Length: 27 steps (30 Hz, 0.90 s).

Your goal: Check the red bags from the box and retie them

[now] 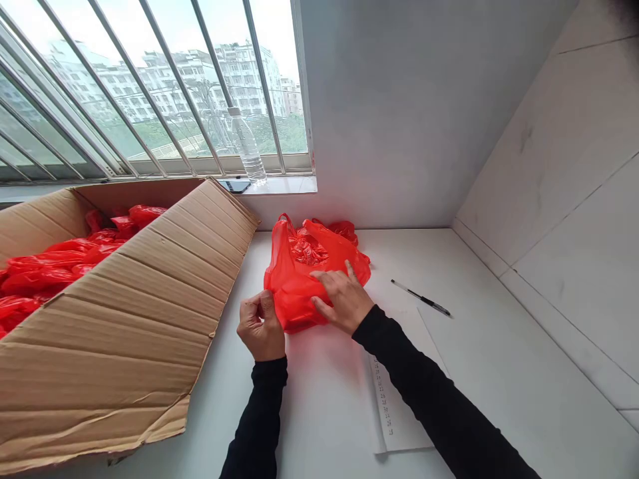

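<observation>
On the white table stands a red plastic bag point(299, 296) with its handles up and more crumpled red plastic showing in its mouth. My left hand point(263, 326) pinches the bag's left edge between thumb and fingers. Across the bag's front right side lies my right hand point(344, 296), its fingers spread and touching the plastic, not wrapped round it. What fills the bag lower down is hidden.
A cardboard box point(150, 299) holding several red plastic bundles point(64, 263) is at the left. To the right lie a pen point(422, 297) and a sheet of paper with handwritten numbers point(399, 416), partly under my right arm. A water bottle point(247, 150) and a phone point(235, 186) rest on the windowsill.
</observation>
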Tool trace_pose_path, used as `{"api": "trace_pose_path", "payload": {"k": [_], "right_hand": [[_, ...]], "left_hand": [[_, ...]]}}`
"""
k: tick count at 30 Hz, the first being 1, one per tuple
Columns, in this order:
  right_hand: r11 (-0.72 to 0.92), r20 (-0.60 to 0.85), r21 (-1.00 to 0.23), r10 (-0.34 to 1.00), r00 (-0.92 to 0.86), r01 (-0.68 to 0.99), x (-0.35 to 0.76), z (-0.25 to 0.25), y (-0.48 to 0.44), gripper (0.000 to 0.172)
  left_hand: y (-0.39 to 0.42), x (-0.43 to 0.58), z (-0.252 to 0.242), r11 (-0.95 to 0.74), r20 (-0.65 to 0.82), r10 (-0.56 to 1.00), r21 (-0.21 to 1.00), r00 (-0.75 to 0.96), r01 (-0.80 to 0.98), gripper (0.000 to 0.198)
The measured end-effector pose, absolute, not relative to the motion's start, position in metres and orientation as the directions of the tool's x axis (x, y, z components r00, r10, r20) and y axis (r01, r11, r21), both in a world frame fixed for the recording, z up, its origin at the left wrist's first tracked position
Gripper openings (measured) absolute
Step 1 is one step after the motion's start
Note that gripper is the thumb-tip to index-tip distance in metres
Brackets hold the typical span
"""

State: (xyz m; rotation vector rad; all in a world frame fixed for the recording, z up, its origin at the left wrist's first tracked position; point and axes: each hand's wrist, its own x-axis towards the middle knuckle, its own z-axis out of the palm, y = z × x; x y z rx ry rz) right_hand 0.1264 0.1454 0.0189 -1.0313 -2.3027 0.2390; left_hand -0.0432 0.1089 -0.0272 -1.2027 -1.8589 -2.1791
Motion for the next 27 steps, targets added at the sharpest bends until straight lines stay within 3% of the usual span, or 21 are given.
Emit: {"api": "trace_pose_path", "payload": {"k": [4,8,9,11,13,16,18,21,24,27], "right_hand": [[0.664,0.309,-0.325,0.748,-0.588,0.674,0.127,0.014,0.147,0.042],[0.753,0.207,-0.300,0.651,-0.731,0.586,0.121,0.019,0.133,0.027],[0.770,0.182,-0.305,0.624,-0.760,0.560,0.119,0.018,0.130,0.024],[0.774,0.168,-0.321,0.614,-0.771,0.546,0.117,0.017,0.127,0.024],[0.705,0.165,-0.348,0.694,-0.700,0.617,0.117,0.014,0.127,0.031],[0.449,0.052,-0.380,0.883,-0.466,0.809,0.123,0.014,0.132,0.049],[0.336,-0.014,-0.365,0.931,-0.366,0.868,0.128,0.015,0.134,0.046],[0.413,0.037,-0.347,0.903,-0.427,0.842,0.129,0.015,0.132,0.033],[0.581,0.058,-0.331,0.799,-0.599,0.743,0.122,0.009,0.127,0.040],[0.606,-0.029,-0.299,0.766,-0.642,0.737,0.117,0.004,0.124,0.044]], "left_hand": [[0.103,-0.031,-0.018,-0.298,0.410,0.560,0.910,-0.720,0.288,0.031],[0.099,-0.015,-0.014,-0.338,0.448,0.697,0.894,-0.559,0.295,0.075],[0.099,-0.014,-0.015,-0.311,0.422,0.721,0.906,-0.550,0.288,0.073],[0.103,-0.018,-0.019,-0.246,0.322,0.751,0.947,-0.577,0.209,0.049],[0.107,-0.027,-0.023,-0.242,0.213,0.744,0.969,-0.634,0.042,0.035],[0.112,-0.042,-0.025,-0.310,0.017,0.740,0.896,-0.672,-0.318,0.039],[0.113,-0.047,-0.025,-0.291,-0.093,0.785,0.817,-0.612,-0.498,0.038],[0.112,-0.048,-0.021,-0.248,-0.126,0.828,0.792,-0.546,-0.558,0.031],[0.109,-0.043,-0.016,-0.260,-0.098,0.848,0.779,-0.521,-0.570,0.025],[0.104,-0.039,-0.012,-0.281,-0.065,0.867,0.754,-0.493,-0.594,0.029]]}}
